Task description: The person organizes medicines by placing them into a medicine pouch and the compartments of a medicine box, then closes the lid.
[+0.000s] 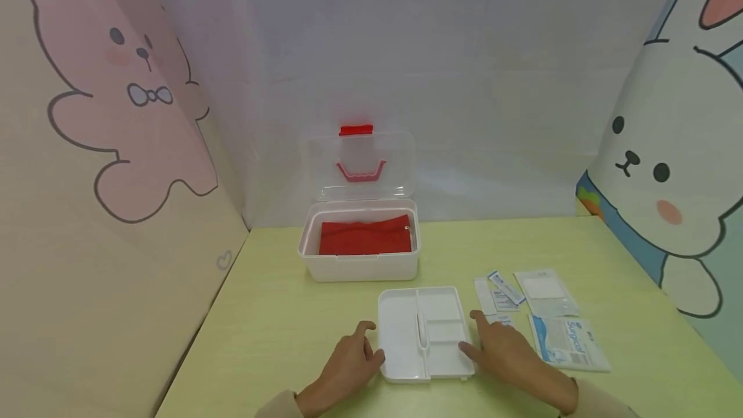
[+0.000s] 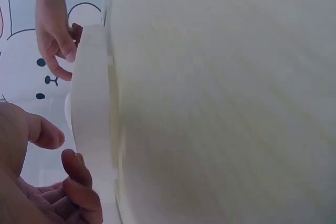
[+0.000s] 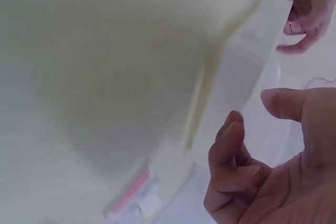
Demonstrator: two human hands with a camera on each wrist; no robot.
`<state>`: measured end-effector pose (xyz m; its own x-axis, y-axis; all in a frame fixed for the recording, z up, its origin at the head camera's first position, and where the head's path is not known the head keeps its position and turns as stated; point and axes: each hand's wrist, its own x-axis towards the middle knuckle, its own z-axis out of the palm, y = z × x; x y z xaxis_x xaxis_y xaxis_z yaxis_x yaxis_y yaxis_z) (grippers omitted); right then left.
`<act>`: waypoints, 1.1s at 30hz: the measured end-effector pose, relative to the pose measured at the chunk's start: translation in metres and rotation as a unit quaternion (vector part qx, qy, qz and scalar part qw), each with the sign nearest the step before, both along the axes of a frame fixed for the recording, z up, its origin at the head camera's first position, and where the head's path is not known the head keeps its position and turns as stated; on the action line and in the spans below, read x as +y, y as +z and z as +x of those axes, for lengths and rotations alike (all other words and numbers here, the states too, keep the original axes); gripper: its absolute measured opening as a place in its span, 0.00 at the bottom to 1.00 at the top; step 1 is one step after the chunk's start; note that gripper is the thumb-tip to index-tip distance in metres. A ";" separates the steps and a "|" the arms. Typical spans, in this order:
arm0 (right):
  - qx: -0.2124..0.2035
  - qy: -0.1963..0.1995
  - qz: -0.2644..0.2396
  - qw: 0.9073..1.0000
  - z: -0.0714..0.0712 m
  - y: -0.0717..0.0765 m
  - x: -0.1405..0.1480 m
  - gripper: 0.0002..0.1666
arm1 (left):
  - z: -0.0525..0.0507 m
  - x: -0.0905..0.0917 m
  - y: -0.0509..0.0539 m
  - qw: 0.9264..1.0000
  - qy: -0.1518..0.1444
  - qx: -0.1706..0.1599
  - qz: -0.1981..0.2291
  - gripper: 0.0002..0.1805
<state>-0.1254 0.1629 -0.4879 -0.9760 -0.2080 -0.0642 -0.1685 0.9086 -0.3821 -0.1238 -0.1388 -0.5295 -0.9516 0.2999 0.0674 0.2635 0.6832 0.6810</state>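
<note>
The left hand [image 1: 351,361] reaches in from the tabletop's near side, its fingers aimed toward the back right; the forefinger bends beside the tray [image 1: 399,334], and the thumb sits at the tray's left rim close to its near-left corner. The right hand [image 1: 504,350] slants in the other way, toward the back left, its thumb overlapping the right rim and its forefinger just outside. Each grip stands loose, thumb and forefinger spread well apart, the other fingers curled, with no hold on the rim; whether the fingertips press on it I cannot tell. The tray is on the near part of the tabletop [image 1: 261,340], about midway between the left and right edges, compartments upward. Its sides sit nearly square to the tabletop's back edge; its divider runs front to back, and the long axis seems to follow it. The box [image 1: 360,268] stands behind, near that edge.
</note>
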 end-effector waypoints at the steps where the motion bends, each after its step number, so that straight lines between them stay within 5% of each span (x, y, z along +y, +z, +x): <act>1: 0.005 -0.002 0.012 1.000 -0.003 0.004 0.001 0.33 | 0.001 -0.001 0.001 1.000 0.001 0.023 -0.020 0.22; 3: 0.031 0.012 0.026 0.999 -0.011 0.012 0.003 0.28 | 0.002 -0.002 0.004 0.994 -0.014 0.093 -0.063 0.15; 5: 0.067 0.035 0.022 0.997 -0.019 0.018 0.006 0.22 | 0.005 0.000 0.007 0.979 -0.044 0.175 -0.095 0.08; 9: 0.144 0.076 0.011 0.987 -0.041 0.024 0.008 0.15 | 0.010 0.007 0.011 0.931 -0.112 0.323 -0.131 0.05; 12: 0.173 0.093 0.012 0.980 -0.059 0.022 0.005 0.12 | 0.014 0.013 0.012 0.902 -0.149 0.374 -0.153 0.06; 20: 0.178 0.146 0.041 0.972 -0.091 0.013 -0.009 0.09 | 0.023 0.039 0.020 0.851 -0.213 0.438 -0.197 0.05; 23: 0.181 0.151 0.039 0.971 -0.098 0.012 -0.017 0.08 | 0.025 0.048 0.023 0.837 -0.242 0.435 -0.227 0.04; 25: 0.182 0.152 0.037 0.971 -0.102 0.011 -0.022 0.07 | 0.026 0.052 0.023 0.835 -0.256 0.420 -0.248 0.04; 33: 0.161 0.147 0.032 0.975 -0.109 0.002 -0.035 0.05 | 0.025 0.055 0.013 0.840 -0.250 0.388 -0.287 0.04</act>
